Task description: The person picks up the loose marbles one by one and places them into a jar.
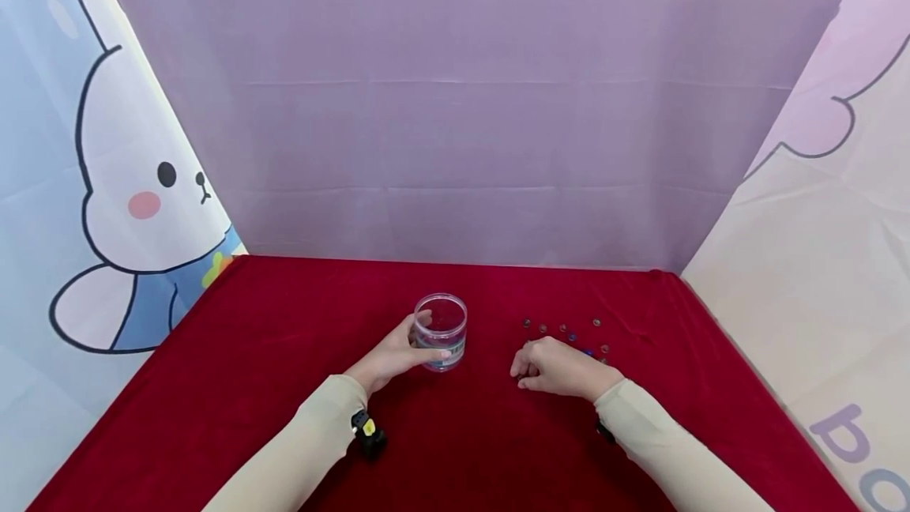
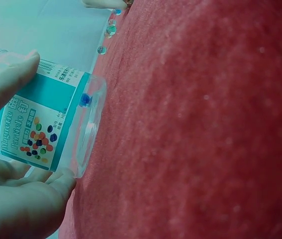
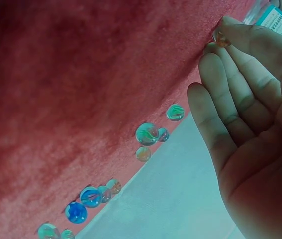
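Note:
My left hand (image 1: 389, 355) grips a clear plastic jar (image 1: 446, 325) with a teal and white label, its thumb on the near side. The jar stands upright on the red cloth and its mouth has no lid. In the left wrist view a blue marble (image 2: 85, 99) shows low inside the jar. To the right of the jar, my right hand (image 1: 563, 367) is low over the cloth. Its thumb and index finger pinch an orange-tinted glass marble (image 3: 221, 39), partly hidden by the thumb; the other fingers extend beside it.
Several loose glass marbles lie scattered around and beyond the right hand, among them a green-swirled marble (image 3: 146, 133) and a dark blue marble (image 3: 76, 212). Red cloth (image 1: 284, 322) covers the table. A purple curtain (image 1: 455, 117) hangs behind, with printed sheets (image 1: 817, 275) at both sides.

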### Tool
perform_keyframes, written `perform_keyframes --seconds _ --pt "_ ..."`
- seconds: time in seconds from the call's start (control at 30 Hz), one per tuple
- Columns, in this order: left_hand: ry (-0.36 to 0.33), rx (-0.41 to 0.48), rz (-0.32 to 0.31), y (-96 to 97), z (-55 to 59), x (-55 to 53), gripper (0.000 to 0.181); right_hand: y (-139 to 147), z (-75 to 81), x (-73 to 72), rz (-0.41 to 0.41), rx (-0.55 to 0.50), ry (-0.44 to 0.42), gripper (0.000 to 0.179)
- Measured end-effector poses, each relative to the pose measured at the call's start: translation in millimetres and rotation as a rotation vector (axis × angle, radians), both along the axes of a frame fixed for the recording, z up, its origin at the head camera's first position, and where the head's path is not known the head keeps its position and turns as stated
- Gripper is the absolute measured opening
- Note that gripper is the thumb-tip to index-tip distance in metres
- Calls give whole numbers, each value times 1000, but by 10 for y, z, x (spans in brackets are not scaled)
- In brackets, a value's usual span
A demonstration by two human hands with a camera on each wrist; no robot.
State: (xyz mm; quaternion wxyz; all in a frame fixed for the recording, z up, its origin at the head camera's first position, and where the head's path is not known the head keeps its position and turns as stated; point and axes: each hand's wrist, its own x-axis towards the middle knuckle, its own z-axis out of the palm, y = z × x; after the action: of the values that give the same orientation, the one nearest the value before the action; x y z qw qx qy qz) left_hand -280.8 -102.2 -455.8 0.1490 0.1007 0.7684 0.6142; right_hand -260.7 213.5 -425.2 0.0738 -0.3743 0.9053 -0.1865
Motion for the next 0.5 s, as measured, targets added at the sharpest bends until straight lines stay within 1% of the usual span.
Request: perform_keyframes --seconds 0.5 --pt "8 0 7 12 7 6 96 9 2 -19 -4 -18 -9 9"
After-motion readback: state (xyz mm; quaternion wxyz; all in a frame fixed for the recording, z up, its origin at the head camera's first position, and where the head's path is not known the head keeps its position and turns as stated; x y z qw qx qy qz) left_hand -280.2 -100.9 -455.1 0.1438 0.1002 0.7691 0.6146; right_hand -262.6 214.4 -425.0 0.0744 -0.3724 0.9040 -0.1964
